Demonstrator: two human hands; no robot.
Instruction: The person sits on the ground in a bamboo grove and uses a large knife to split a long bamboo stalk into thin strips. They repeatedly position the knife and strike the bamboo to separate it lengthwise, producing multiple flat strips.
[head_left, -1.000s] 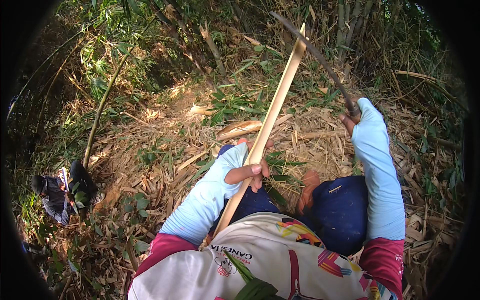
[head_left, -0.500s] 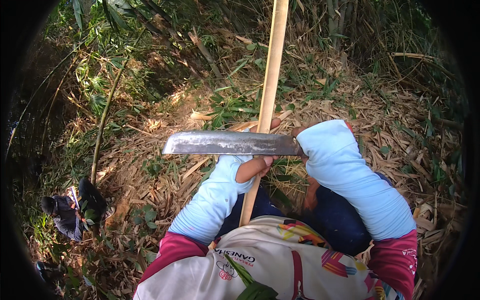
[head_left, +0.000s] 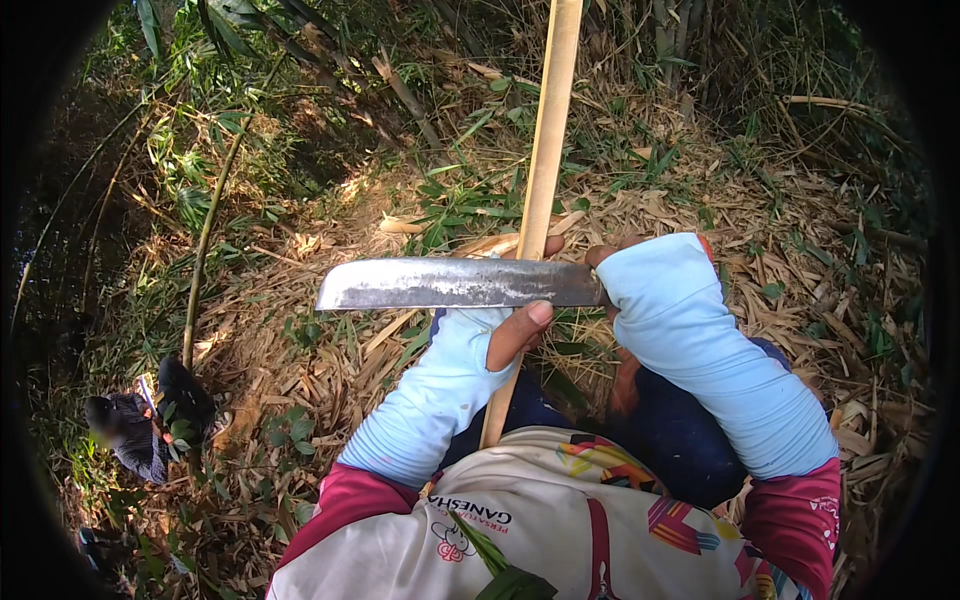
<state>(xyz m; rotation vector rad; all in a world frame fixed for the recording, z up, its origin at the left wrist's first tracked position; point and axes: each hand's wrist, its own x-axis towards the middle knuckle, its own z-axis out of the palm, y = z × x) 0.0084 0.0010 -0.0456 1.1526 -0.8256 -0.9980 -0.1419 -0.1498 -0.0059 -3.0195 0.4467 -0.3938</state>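
A long pale bamboo strip (head_left: 548,130) runs from my lap up past the top of the view. My left hand (head_left: 515,338) is wrapped round the strip, its thumb on the near side and its fingers partly hidden behind the blade. Across the strip lies the broad steel blade of a machete (head_left: 440,284), its tip pointing left and its face turned up. The left thumb's tip reaches the blade's near edge. My right hand (head_left: 604,256) is closed round the machete's handle, which is mostly hidden by the hand and the light blue sleeve.
Dry bamboo leaves and sheaths (head_left: 720,215) litter the ground. Bamboo clumps (head_left: 680,60) stand at the back, and a thin stalk (head_left: 212,220) rises at the left. Another person (head_left: 140,430) sits at the lower left. Green leaves (head_left: 495,560) lie against my shirt.
The machete blade has rolled to show more of its face and shifted slightly left and toward the far side. My left thumb has moved up toward its near edge. The strip stays almost in place.
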